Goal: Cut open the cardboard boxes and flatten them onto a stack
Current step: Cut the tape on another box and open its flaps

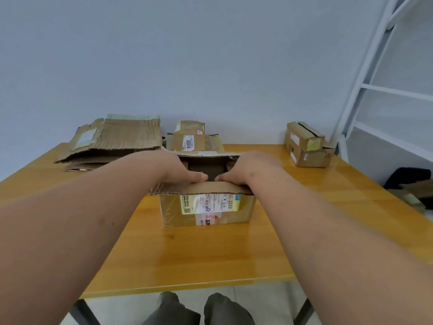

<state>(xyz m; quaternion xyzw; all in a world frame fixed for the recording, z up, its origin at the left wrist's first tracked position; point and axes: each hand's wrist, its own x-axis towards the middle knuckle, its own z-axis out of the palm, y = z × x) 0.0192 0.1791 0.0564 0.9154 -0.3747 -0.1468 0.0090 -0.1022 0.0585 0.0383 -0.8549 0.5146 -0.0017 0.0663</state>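
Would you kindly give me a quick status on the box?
Left hand and right hand grip near flap. Box open, upright, not flattened. Flat stack back left. Nothing in the way.

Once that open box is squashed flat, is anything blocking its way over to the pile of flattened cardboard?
Nothing visible blocks it. Both hands, left and right, grip the open box; the flattened stack lies at the far left of the table, with bare tabletop between. The box labelled 3004 stands behind, off that path.

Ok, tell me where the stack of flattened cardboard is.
Head view: the flattened stack lies at the table's far left corner, left of the box labelled 3004.
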